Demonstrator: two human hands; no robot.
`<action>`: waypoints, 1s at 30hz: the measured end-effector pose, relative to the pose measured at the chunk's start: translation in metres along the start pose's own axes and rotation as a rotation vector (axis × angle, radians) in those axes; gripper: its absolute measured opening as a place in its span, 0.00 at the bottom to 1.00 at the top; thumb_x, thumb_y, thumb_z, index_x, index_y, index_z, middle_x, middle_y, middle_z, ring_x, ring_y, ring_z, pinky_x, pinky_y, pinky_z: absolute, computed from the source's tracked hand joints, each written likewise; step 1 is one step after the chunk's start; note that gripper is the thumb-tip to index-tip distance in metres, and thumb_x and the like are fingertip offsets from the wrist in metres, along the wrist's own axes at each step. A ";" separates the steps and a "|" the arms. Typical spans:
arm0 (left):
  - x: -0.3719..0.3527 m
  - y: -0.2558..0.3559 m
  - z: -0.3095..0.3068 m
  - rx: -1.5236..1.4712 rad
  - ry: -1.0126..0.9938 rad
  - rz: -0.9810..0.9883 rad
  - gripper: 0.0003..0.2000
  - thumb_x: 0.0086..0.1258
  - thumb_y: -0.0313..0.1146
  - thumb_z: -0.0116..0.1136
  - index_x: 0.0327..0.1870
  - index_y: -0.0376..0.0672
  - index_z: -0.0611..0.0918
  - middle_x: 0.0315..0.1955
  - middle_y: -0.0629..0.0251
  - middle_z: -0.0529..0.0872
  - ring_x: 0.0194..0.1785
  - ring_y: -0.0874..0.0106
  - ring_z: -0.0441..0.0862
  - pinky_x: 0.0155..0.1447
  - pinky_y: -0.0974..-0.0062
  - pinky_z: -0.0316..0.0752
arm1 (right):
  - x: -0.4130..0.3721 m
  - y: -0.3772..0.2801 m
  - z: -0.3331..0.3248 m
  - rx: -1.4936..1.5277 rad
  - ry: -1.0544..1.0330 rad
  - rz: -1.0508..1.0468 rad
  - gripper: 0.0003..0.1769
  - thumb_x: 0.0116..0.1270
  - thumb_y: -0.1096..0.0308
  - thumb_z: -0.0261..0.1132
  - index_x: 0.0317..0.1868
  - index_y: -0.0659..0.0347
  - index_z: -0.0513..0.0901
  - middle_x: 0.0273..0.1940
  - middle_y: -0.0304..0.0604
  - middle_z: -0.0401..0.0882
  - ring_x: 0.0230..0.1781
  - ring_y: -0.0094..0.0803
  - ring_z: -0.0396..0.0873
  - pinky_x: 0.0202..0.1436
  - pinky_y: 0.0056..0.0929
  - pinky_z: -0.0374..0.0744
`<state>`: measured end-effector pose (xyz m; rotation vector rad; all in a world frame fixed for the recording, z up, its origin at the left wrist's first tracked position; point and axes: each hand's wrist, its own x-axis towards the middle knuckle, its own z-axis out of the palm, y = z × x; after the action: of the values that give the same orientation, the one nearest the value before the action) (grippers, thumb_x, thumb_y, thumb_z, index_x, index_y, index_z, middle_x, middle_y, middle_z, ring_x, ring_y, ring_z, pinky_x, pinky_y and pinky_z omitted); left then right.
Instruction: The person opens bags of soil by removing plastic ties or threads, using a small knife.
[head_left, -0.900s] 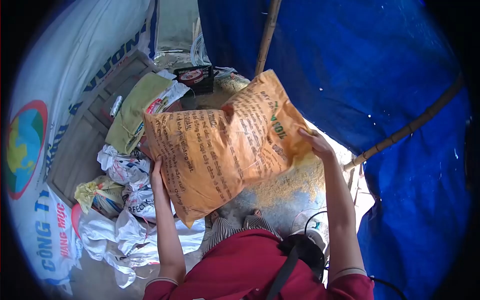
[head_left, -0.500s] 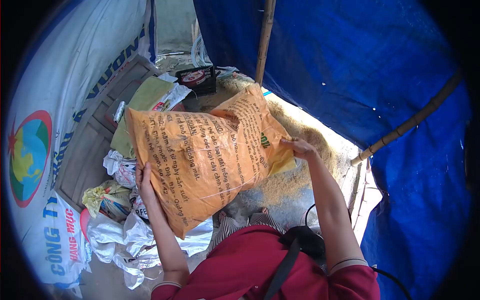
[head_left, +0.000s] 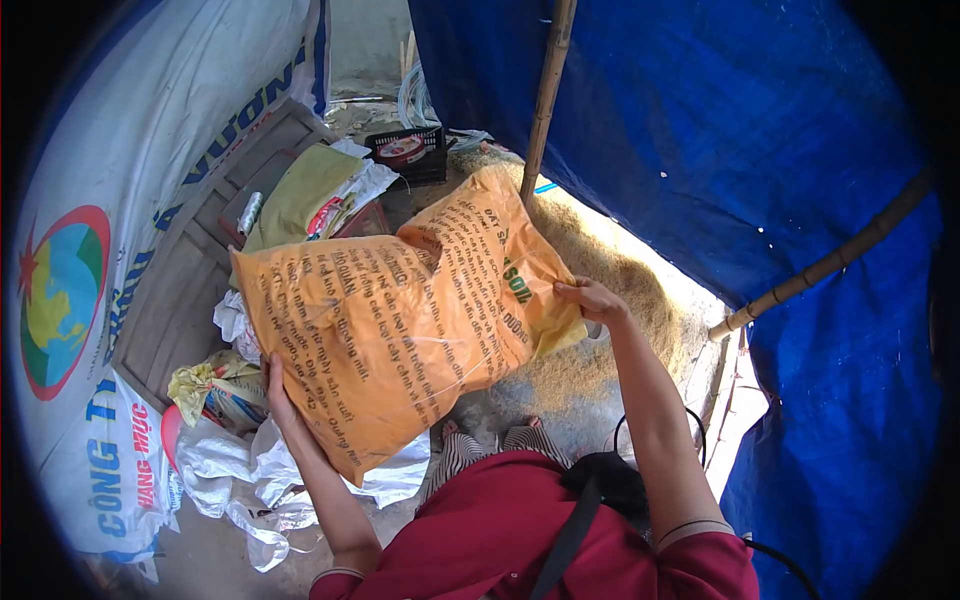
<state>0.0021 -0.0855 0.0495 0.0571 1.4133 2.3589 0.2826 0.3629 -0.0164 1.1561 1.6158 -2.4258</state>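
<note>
An orange printed soil sack [head_left: 360, 340] is held up in front of my body, its lettered face turned towards me. My left hand [head_left: 281, 392] grips its left edge, with the fingers mostly hidden behind the sack. At the opposite end, my right hand [head_left: 594, 301] pinches the yellowish right corner, thumb on top. The sack sags and creases between the two hands, and its lower corner hangs over the white plastic bags [head_left: 270, 470].
Folded green sacks [head_left: 300, 190] lie on grey wooden boards [head_left: 185, 300] at left. A black crate [head_left: 408, 155] stands behind. Grain-like husks [head_left: 610, 260] cover the floor at right, beside a bamboo pole [head_left: 548, 100] and a blue tarp [head_left: 700, 130].
The sack has spread wider and flatter, showing more green lettering at its right end. My left hand has shifted slightly left and down; the right hand keeps its corner.
</note>
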 end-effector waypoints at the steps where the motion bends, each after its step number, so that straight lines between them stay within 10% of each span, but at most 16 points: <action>1: 0.000 0.001 0.000 -0.015 0.003 0.000 0.18 0.72 0.39 0.52 0.57 0.40 0.71 0.47 0.60 0.81 0.43 0.71 0.83 0.43 0.74 0.81 | -0.001 0.002 -0.005 0.073 -0.009 0.000 0.16 0.67 0.64 0.63 0.50 0.65 0.76 0.46 0.44 0.80 0.44 0.32 0.81 0.50 0.33 0.83; 30: -0.016 0.068 0.012 0.058 0.010 0.194 0.16 0.71 0.35 0.53 0.57 0.39 0.74 0.48 0.62 0.81 0.46 0.72 0.80 0.50 0.73 0.77 | 0.025 0.086 0.019 0.330 0.115 0.056 0.23 0.68 0.69 0.62 0.62 0.64 0.70 0.54 0.48 0.76 0.50 0.36 0.79 0.56 0.35 0.81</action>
<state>-0.0016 -0.1092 0.1165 0.2071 1.5437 2.4741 0.2867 0.3169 -0.0960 1.3843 1.2150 -2.7055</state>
